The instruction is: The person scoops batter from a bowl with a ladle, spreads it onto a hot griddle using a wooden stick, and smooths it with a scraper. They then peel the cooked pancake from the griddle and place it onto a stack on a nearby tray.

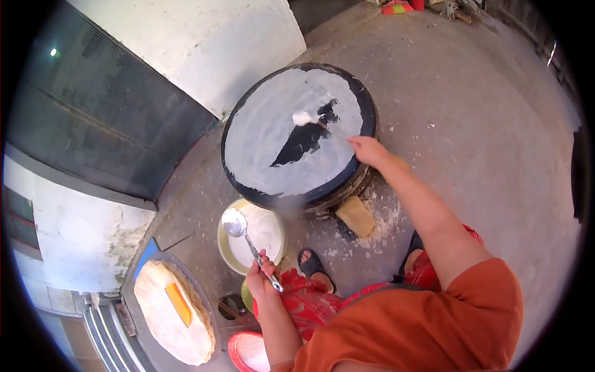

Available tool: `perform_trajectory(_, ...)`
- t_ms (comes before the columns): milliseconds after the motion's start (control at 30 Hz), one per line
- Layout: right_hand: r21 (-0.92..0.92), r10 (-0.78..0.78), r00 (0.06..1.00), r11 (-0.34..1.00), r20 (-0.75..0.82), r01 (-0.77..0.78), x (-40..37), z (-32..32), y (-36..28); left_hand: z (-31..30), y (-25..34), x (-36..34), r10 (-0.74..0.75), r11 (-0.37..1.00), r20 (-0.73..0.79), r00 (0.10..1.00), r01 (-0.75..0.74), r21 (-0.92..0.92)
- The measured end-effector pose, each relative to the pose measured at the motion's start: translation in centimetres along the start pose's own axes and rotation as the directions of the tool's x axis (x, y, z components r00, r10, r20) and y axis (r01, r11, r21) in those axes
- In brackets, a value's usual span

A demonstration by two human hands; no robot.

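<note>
A large round black griddle (365, 105) carries a thin layer of whitish batter, with a dark bare patch near its middle. My right hand (367, 150) is closed at the griddle's right edge, on a thin stick that reaches toward a white batter-covered spreader end (304, 118) over the bare patch. My left hand (263, 276) is wrapped round the handle of a metal ladle (236, 227). The ladle's bowl, coated with white batter, is over a pale tub (273, 232) of white batter.
At the lower left, a stack of round flatbreads (162, 310) bears an orange-yellow scraper (178, 304). A yellowish block (356, 217) lies below the griddle among white crumbs. A red-rimmed container (251, 350) is by my left forearm. A white wall (204, 43) stands behind the griddle.
</note>
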State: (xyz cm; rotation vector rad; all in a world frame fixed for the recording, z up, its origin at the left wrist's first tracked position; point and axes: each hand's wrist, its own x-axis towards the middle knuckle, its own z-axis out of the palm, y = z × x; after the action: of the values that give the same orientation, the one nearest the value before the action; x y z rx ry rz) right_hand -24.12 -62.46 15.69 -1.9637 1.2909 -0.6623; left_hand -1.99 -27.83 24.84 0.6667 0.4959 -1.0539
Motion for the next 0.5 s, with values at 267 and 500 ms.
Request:
perform_trajectory(267,0.015,0.218,0.976,0.976,-0.006,-0.218,-1.3,-1.8,-1.3,-0.6,0.2,-0.3,0.012,0.999,0.018,1.000,-0.013,0.033)
perform_trajectory(500,-0.102,-0.008,0.948,0.994,0.319,0.043,-2.8,-1.1,-6.2,-0.5,0.5,-0.4,-0.016,1.000,0.035,0.999,0.016,0.003)
